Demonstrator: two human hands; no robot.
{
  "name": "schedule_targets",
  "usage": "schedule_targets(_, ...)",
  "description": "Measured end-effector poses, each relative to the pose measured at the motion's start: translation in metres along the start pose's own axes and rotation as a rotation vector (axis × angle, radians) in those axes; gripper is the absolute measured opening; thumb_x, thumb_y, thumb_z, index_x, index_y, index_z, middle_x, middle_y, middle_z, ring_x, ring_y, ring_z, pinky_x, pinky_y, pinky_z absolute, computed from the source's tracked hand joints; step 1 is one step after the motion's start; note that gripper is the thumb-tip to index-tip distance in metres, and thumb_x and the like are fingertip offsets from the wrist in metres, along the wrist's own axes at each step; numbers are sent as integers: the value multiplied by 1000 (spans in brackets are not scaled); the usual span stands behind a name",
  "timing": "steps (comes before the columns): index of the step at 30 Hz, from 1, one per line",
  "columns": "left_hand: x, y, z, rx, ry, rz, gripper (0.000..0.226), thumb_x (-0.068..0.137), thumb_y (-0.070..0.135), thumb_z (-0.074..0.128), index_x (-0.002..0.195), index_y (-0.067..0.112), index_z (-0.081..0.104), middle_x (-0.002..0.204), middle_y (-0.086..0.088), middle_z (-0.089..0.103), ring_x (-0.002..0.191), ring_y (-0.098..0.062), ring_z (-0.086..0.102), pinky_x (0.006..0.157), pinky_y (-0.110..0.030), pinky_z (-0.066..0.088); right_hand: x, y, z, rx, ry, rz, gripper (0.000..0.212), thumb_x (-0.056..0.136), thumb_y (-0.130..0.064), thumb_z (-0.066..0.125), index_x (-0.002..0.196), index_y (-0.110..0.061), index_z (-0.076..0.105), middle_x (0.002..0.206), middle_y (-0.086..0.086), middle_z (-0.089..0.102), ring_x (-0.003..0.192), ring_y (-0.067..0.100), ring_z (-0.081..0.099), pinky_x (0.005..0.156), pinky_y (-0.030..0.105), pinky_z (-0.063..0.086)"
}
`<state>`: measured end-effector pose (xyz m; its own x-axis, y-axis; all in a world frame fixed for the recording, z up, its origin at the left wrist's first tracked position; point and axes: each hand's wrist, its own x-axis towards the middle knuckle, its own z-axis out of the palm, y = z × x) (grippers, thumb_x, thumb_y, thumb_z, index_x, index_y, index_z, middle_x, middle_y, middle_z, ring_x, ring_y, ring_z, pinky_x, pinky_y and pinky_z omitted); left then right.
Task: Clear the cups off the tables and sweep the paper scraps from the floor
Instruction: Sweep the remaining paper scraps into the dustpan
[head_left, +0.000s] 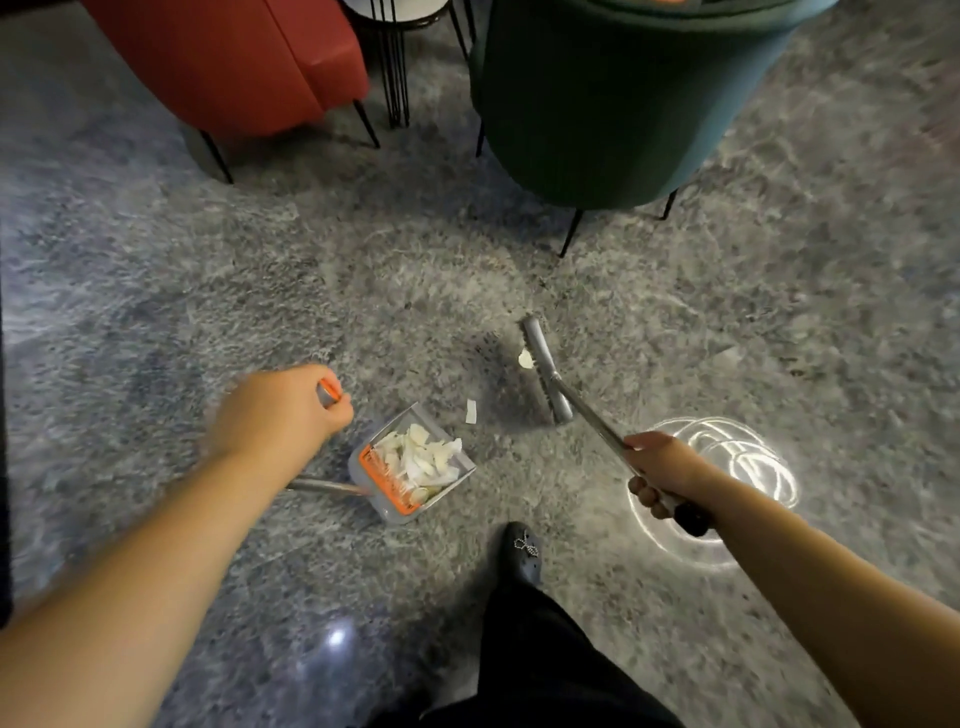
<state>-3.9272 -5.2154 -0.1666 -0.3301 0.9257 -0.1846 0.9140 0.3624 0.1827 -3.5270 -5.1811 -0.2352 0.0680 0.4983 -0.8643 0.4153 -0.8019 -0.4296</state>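
While white scraps (421, 460) fill the dustpan (410, 467), left hand (283, 415) grips its handle; right hand (662, 475) grips the broom (545, 371), one scrap (471, 411) between.

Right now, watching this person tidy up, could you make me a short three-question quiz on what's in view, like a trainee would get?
1. True or false: the dustpan already holds paper scraps.
2. Which hand grips the broom? A) left hand B) right hand C) neither
3. Fill in: two loose scraps lie on the floor, a strip scrap in front of the dustpan and a small scrap against the broom's ____.

Key:
1. True. A pile of white scraps fills it.
2. B. The left hand grips the dustpan's long handle.
3. Head.
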Motion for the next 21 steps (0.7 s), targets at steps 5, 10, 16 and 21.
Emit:
schedule_targets(5, 43, 25, 1, 15, -21, -10, 16, 76, 42, 71, 72, 36, 56, 77, 3, 68, 66, -24, 58, 62, -31, 51, 50, -52, -30, -67, 0, 7, 22, 99, -26, 38, 81, -15, 47, 43, 3, 48, 31, 13, 40, 40, 18, 33)
schedule_targets(10, 62, 23, 3, 35, 3, -17, 18, 72, 43, 73, 70, 35, 57, 69, -1, 68, 58, -26, 54, 57, -29, 47, 87, -90, -37, -226, 15, -5, 16, 95, -19, 36, 86, -15, 49, 43, 5, 49, 33, 15, 40, 41, 21, 35)
schedule_targets(16, 72, 10, -1, 80, -10, -85, 22, 70, 53, 73, 69, 41, 54, 59, 3, 53, 53, -22, 45, 54, -26, 41, 92, -122, -22, -361, -48, -30, 21, 99, -18, 31, 86, -11, 46, 55, 14, 51, 46, 21, 42, 47, 26, 33)
schedule_targets(21, 81, 11, -6, 64, -44, -112, 25, 74, 56, 67, 64, 43, 48, 65, 7, 62, 55, -20, 51, 55, -27, 46, 64, -138, 11, -677, -190, 0, 25, 95, 2, 33, 74, -4, 45, 61, 13, 44, 51, 21, 39, 50, 31, 33)
